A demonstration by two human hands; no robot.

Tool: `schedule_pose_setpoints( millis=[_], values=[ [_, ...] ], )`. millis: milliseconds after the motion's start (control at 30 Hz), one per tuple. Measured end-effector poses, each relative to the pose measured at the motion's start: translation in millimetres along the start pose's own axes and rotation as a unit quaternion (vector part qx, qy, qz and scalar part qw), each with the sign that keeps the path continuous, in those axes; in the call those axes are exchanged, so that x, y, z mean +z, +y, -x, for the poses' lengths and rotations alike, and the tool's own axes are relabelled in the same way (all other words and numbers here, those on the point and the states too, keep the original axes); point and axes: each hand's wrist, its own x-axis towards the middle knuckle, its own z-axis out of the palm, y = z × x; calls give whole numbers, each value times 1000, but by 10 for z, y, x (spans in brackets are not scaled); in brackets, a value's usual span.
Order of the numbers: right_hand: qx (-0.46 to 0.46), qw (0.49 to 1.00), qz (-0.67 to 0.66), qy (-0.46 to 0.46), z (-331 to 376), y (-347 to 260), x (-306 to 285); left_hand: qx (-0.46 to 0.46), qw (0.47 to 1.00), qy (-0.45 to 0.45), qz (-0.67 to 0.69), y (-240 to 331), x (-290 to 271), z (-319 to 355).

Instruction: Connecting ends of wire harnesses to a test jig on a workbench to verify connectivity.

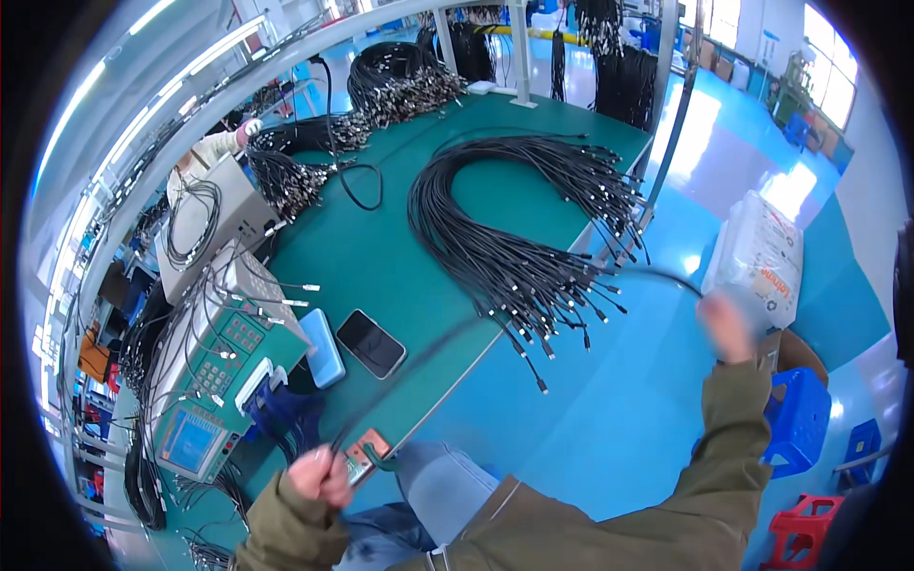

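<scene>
My left hand (322, 476) is closed on a black cable (419, 360) at the bench's near edge. Beside it is a small copper-coloured fixture (369, 447) with a dark green cord. Blurred by motion, the cable rises to the right and passes across a large bundle of black cables (438, 205). Far out to the right, above the floor, my right hand (728, 324) is also smeared by motion. A black cable length (662, 273) runs into its fingers. The bundle lies in a curve, its metal-tipped ends hanging past the bench edge.
On the green bench (333, 262) are a phone (371, 343), a light blue box (322, 349) and a tester with a screen (193, 443). More cable bundles (395, 86) lie at the back. White sacks (757, 252) and a blue stool (795, 419) stand right; another person's hand (250, 128) shows far left.
</scene>
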Motion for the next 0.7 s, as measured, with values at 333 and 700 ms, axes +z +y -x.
schedule_pose_setpoints(
  millis=[333, 700],
  values=[
    [-1, 981, 183, 70, -2181, -1936, 798, 128, 958, 217, -136, 743, 962, -2931],
    [-379, 923, -30, 61, -58, -2718, 1825, 181, 956, -19, -232, -436, 515, -1015]
  ],
)
